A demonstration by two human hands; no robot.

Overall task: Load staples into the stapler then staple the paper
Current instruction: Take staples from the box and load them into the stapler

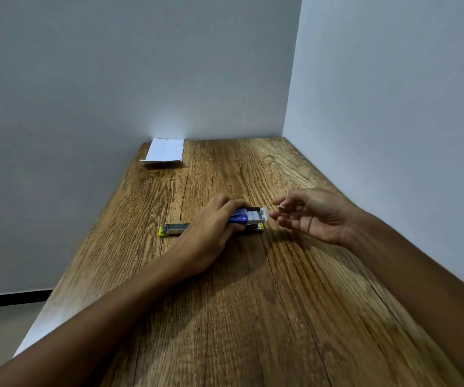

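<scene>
My left hand [211, 233] grips a small blue staple box [242, 217] in the middle of the wooden table. Its tray is slid out to the right and rows of grey staples [253, 213] show inside. Just right of the box, my right hand [312, 216] pinches a short strip of staples [282, 206] between thumb and fingertips. Under and behind my left hand lies a yellow-green stapler [173, 229] with its metal top exposed, partly hidden by the hand. A folded white paper [165, 150] rests at the far left corner against the wall.
The wooden table [253, 317] fills the corner between two pale walls, one behind and one along the right. Its left edge drops to a floor with a dark skirting strip [10, 300].
</scene>
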